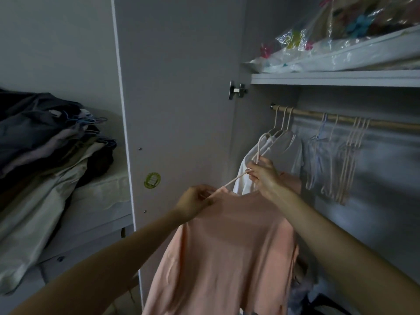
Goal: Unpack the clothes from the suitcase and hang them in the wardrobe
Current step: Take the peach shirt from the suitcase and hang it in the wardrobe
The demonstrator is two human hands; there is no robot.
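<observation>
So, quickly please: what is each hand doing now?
Left hand: closed, pinching the pink shirt at its shoulder.
Right hand: closed on the hanger, near its hook.

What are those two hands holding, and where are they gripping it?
A pale plastic hanger carrying a peach-pink shirt. The right hand pinches the hanger just below its hook; the left hand grips the shirt's shoulder at the hanger's arm.

Two hands are in view, the left hand (195, 201) and the right hand (264, 173). They hold one pink shirt (227, 246) on one pale hanger (236, 178). One wooden rail (386, 125) carries about three white garments (281, 153) and several empty hangers (345, 160), too bunched to count. One pile of clothes (45, 151) lies on one bed (102, 201).
</observation>
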